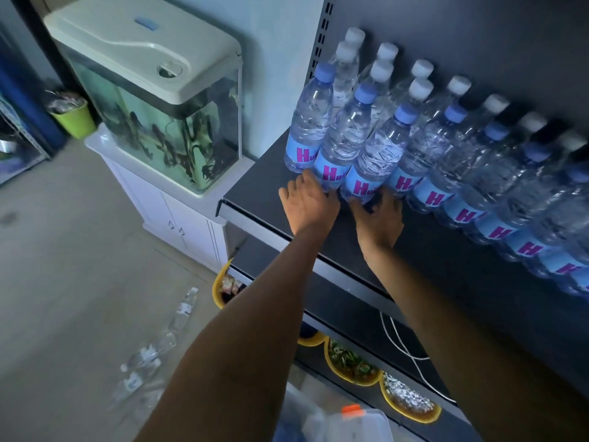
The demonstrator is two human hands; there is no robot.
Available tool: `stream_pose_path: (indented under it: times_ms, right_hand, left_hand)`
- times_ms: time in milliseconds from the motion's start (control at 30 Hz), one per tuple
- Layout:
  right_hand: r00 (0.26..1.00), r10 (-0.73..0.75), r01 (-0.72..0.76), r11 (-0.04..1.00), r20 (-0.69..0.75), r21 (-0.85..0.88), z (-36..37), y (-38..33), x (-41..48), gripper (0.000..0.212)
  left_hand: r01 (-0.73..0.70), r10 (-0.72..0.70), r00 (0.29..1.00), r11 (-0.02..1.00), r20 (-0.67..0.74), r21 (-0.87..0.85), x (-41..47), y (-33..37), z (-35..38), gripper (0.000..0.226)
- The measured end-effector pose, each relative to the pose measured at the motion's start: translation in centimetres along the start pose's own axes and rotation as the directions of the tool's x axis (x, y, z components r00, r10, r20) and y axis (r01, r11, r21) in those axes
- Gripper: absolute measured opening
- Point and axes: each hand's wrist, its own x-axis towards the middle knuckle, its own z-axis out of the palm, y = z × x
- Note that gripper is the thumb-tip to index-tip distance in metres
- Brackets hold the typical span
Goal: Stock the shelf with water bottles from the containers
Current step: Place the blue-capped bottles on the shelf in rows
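Shelf [255, 186]: dark top board carrying three rows of full water bottles. The front row has blue caps and blue labels, and the two rows behind have white caps.
Second bottle [342, 135]: stands upright in the front row, second from the left end, touching its neighbours.
Third bottle [379, 148]: stands upright just right of the second bottle, near the shelf's front edge.
Left hand [307, 205]: its fingers [314, 183] lie fairly straight against the foot of the second bottle, pressing rather than gripping.
Right hand [379, 215]: fingers curl round the foot of the third bottle and grasp it low, below the label.
Handling: the full bottles probably have some weight. The thin ribbed walls would give under a squeeze and the plastic is smooth. The labelled band or the stiffer base offers the surest hold, and a push low down is least likely to topple a bottle into its row.
Floor bottles [153, 355]: several lie loose on the floor, well apart from the shelf.
Tub [350, 422]: pale, with an orange clip, at the bottom edge below the arms; its contents cannot be seen.
Fish tank [153, 100]: stands just left of the shelf.
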Motion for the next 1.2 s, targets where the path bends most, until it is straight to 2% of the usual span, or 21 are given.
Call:
stream_pose_path:
  times_ms: [100,233,333,667,800,967,1067,1133,1200]
  right_hand:
    - [1.0,0.018,-0.018,1.0,0.025,0.0,0.2,0.2,0.2,0.051]
    - [0.997,0.071,-0.074,0.989,0.025,0.129,0.4,0.7,0.3,0.042]
    - [0.996,0.087,-0.087,0.979,0.01,0.182,0.4,0.8,0.3,0.043]
    - [0.994,0.098,-0.104,0.978,0.043,0.179,0.2,0.4,0.3,0.052]
    - [0.987,0.15,-0.122,0.938,-0.062,0.323,0.1,0.2,0.0,0.046]
    - [0.985,0.144,-0.09,0.894,-0.092,0.438,-0.2,-0.1,-0.3,0.045]
    - [0.987,0.109,-0.029,0.847,-0.121,0.53,-1.4,-0.2,-1.1,0.046]
    - [0.983,0.062,0.056,0.799,-0.174,0.599,-2.9,0.4,-2.2,0.051]
    - [0.975,-0.024,0.157,0.777,-0.221,0.609,-4.4,1.3,-4.4,0.055]
  left_hand:
    - [0.012,-0.012,1.0,1.0,0.02,-0.008,0.0,0.1,-0.2,0.042]
    - [0.026,-0.025,1.0,0.999,0.007,-0.046,-0.1,0.2,-0.6,0.043]
    - [0.034,-0.033,0.999,0.996,0.014,-0.083,-0.2,0.3,-0.8,0.042]
    - [0.03,-0.027,0.999,0.987,0.023,-0.155,-0.4,0.0,-1.4,0.039]
    - [0.019,-0.008,0.999,0.965,0.043,-0.261,-0.9,-0.4,-2.3,0.042]
    - [0.043,0.037,0.983,0.906,0.179,-0.42,-4.0,-1.3,-4.7,0.055]
    - [0.061,0.043,0.98,0.863,0.192,-0.501,-8.6,-2.2,-6.1,0.053]
    - [0.004,0.081,0.988,0.84,0.133,-0.543,-12.1,-3.2,-7.6,0.046]
    - [-0.082,0.082,0.996,0.836,-0.024,-0.542,-14.9,-5.0,-9.4,0.037]
